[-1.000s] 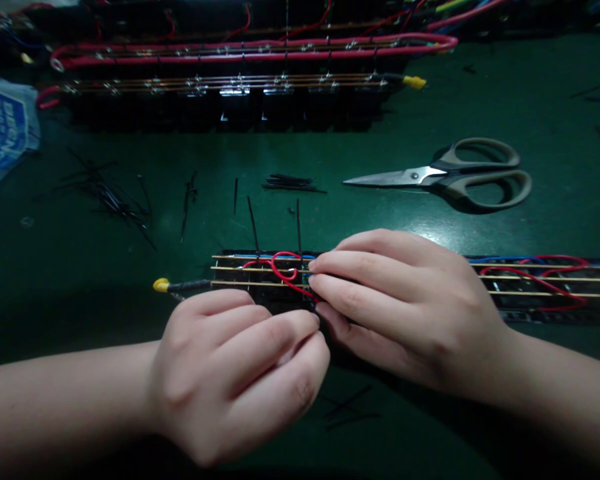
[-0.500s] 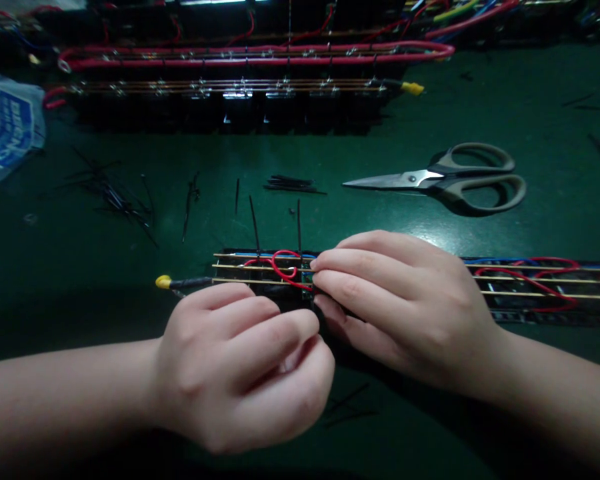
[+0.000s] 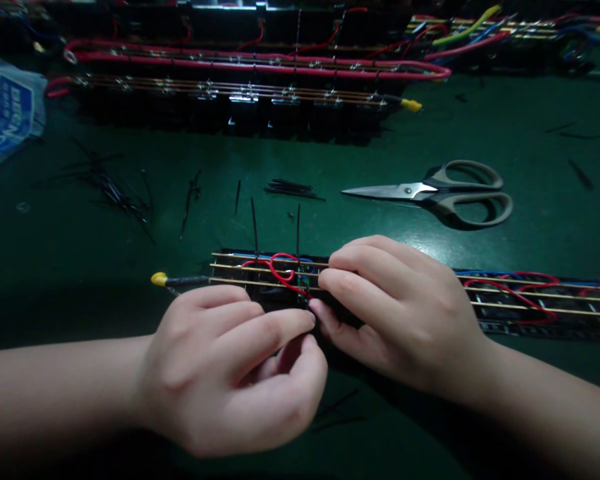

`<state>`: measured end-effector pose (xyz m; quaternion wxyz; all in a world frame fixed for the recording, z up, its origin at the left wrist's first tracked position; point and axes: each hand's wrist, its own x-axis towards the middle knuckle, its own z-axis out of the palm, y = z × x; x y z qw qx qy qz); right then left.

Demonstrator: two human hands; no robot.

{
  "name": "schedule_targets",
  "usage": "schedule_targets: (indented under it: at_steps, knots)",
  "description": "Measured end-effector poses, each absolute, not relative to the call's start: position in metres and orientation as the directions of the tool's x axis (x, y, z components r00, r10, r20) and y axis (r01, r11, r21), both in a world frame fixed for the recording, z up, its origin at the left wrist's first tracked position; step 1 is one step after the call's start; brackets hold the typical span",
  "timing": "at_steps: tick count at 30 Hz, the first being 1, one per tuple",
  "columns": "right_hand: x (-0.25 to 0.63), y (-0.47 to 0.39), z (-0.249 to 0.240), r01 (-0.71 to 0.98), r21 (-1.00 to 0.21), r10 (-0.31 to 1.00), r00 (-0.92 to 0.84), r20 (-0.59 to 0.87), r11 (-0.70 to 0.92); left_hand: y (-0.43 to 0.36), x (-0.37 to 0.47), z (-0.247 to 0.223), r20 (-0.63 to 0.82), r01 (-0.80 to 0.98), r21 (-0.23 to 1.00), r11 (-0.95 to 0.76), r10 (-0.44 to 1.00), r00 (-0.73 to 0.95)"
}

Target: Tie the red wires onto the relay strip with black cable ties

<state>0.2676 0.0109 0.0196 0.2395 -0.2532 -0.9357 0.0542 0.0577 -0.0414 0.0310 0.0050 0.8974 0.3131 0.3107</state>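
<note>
A long black wired strip assembly [image 3: 275, 283] with brass-coloured bars, red and blue wires and a small green circuit board [image 3: 304, 280] lies across the table. Two black cable ties [image 3: 299, 230] stick out from its far edge. My right hand [image 3: 405, 307] grips the assembly beside the board, fingers over the bars and thumb at the near edge. Just left of that thumb, my left hand [image 3: 245, 373] is curled, with index finger and thumb close together at the near edge. Whatever they pinch is too small to make out. A yellow-tipped black lead [image 3: 159, 279] extends from the assembly's left end.
Scissors [image 3: 430, 191] lie beyond my right hand. Loose cable ties [image 3: 113, 190] and a neat bundle of black ties [image 3: 293, 189] are on the green table [image 3: 190, 147]. A larger wired assembly [image 3: 250, 90] spans the back. A printed plastic bag [image 3: 13, 110] sits far left.
My right hand's fingertips have shifted slightly right, uncovering more of the green board. My left hand's index finger and thumb have moved a little apart and left. The camera view has tilted slightly.
</note>
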Motion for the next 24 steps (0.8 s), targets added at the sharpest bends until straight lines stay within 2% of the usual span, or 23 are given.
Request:
schedule_targets:
  at_steps: [8,19,24]
  knots:
    - [0.2688,0.0102,0.0201,0.447,-0.216,0.495,-0.757,0.426,0.868,-0.0412,0.0545,0.0323,0.517,0.531,0.174,-0.829,0.536,0.667]
    - [0.2679,0.0106,0.0194,0.460,-0.192,0.496,-0.758,0.424,0.867,-0.0418,0.0536,0.0252,0.544,0.504,0.107,-0.857,0.475,0.692]
    - [0.2667,0.0106,0.0190,0.479,-0.184,0.509,-0.747,0.428,0.858,-0.0390,0.0547,0.0272,0.552,0.474,0.170,-0.864,0.482,0.681]
